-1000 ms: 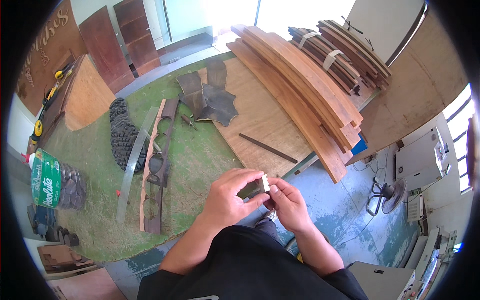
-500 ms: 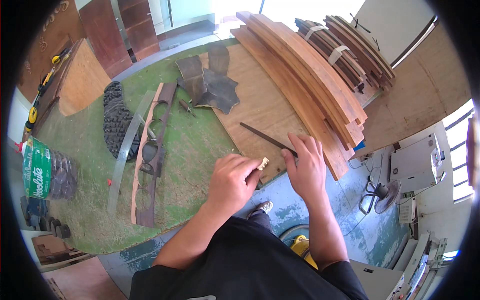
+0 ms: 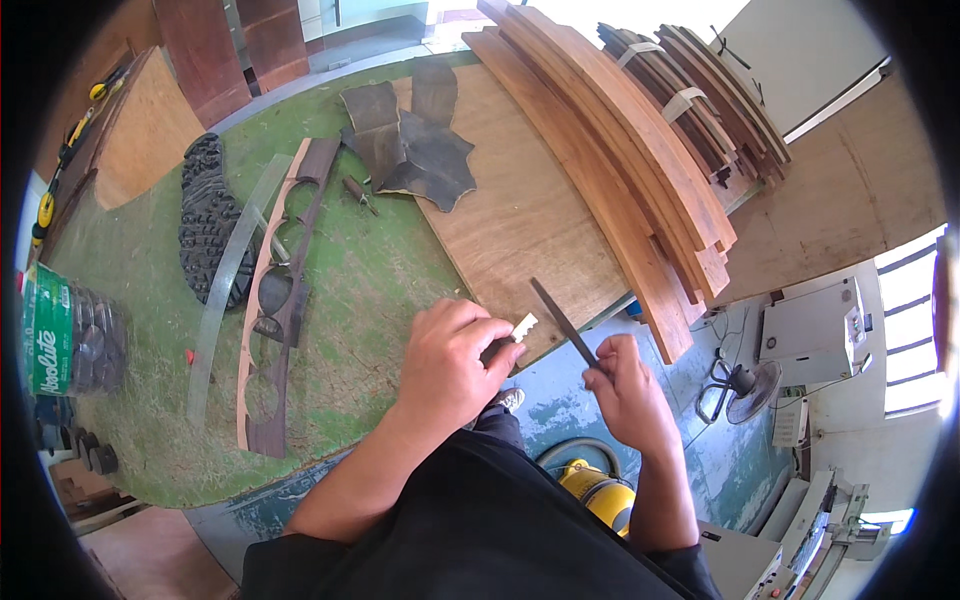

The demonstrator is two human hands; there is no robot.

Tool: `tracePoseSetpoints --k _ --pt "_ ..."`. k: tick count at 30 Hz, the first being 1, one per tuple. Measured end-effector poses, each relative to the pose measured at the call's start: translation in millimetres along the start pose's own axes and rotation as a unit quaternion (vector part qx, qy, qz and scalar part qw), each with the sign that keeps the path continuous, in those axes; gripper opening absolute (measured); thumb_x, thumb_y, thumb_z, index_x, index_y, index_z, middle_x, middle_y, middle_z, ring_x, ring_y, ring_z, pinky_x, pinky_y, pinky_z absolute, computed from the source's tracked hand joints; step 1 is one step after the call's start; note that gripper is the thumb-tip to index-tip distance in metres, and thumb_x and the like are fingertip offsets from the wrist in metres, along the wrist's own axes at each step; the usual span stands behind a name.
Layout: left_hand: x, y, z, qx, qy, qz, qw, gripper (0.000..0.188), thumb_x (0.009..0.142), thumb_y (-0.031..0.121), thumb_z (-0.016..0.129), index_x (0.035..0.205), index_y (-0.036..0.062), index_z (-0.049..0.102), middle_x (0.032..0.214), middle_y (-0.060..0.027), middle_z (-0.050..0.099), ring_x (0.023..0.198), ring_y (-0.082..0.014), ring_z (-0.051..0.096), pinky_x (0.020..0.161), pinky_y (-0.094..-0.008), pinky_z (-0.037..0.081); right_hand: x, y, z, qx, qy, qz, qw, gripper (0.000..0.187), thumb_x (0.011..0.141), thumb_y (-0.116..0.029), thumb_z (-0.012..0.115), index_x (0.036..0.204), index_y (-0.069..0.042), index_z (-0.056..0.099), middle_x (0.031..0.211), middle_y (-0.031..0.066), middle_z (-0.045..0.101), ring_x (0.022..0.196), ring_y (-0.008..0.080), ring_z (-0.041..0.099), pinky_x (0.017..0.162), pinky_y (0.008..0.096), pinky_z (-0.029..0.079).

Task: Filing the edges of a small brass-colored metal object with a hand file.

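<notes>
My left hand [image 3: 452, 358] is closed in a pinch at the table's near edge. Between its thumb and forefinger is a small cream-coloured piece [image 3: 525, 326] with a notched edge. To the right of it, my right hand [image 3: 636, 400] grips one end of a dark, slim file [image 3: 563, 322]. The file slants up and left, its far end over the plywood board [image 3: 530, 230]. A gap shows between the file and the notched piece. The part of the piece under my left fingers is hidden.
On the green table [image 3: 370, 290] lie a clear ruler [image 3: 225, 300], a strip with round cutouts [image 3: 318, 190], a black shoe sole [image 3: 205, 215] and dark leathery scraps [image 3: 430, 155]. Curved wooden planks [image 3: 620, 150] are stacked at right. A fan [image 3: 752, 390] and yellow machine [image 3: 600, 492] stand below.
My right hand has moved down and to the right, its fingers now curled round the file's end. The file has come away from the left hand and points more steeply upward. The view has shifted slightly.
</notes>
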State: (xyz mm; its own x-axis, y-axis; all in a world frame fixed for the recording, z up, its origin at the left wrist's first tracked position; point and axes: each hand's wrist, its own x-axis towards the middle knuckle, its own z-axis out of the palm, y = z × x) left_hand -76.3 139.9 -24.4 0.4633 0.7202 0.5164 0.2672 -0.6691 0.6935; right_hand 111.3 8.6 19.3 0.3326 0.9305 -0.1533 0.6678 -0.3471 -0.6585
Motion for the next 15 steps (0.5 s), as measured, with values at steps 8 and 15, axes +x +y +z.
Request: tracePoseSetpoints --k 8,15 --pt "1 3 -2 -0.011 -0.055 0.052 0.997 0.021 0.068 0.016 0.086 0.081 0.0090 0.071 0.082 -0.0029 0.065 0.081 -0.0238 0.061 0.072 -0.0370 0.044 -26 17 39 0.326 -0.017 0.145 0.934 0.018 0.097 -0.009 0.052 0.110 0.003 0.055 0.078 0.0052 0.065 0.059 0.0095 0.056 0.054 0.0264 0.046" --pt "2 4 -2 -0.015 -0.079 0.079 0.994 0.024 0.065 0.016 0.088 0.080 0.0082 0.071 0.077 -0.0028 0.064 0.076 -0.0235 0.060 0.071 -0.0366 0.043 -34 16 75 0.405 0.194 0.054 0.892 0.032 0.106 -0.024 0.047 0.118 0.004 0.058 0.069 -0.0033 0.048 0.060 0.0048 0.041 0.055 0.0212 0.034"
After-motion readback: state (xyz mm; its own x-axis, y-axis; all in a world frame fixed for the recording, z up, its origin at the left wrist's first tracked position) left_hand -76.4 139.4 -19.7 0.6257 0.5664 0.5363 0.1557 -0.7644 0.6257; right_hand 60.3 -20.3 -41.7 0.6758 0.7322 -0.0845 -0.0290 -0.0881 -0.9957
